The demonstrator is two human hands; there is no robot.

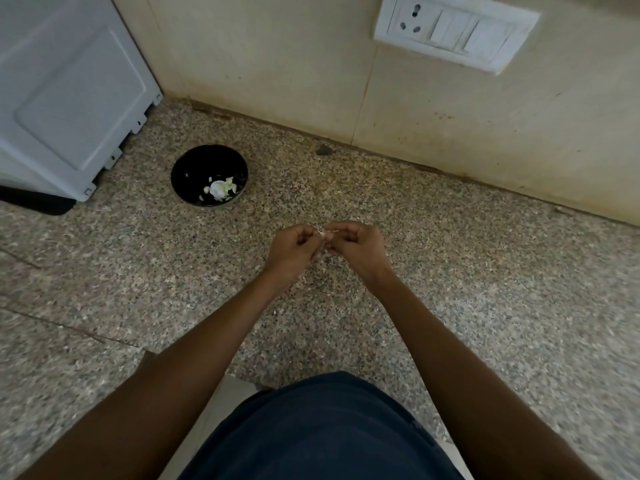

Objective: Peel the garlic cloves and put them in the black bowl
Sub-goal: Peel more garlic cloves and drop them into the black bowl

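Curled fingers [304, 237] around small papery clove [323, 234]

black bowl [209, 174], speckled granite counter [450, 271]

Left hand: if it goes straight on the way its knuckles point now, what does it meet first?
Probably the right hand: the left hand faces it, both pinching a garlic clove between them.

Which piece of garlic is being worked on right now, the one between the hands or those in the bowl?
The small pale garlic clove pinched between the left hand and right hand; the other whitish garlic pieces lie untouched inside the round black bowl.
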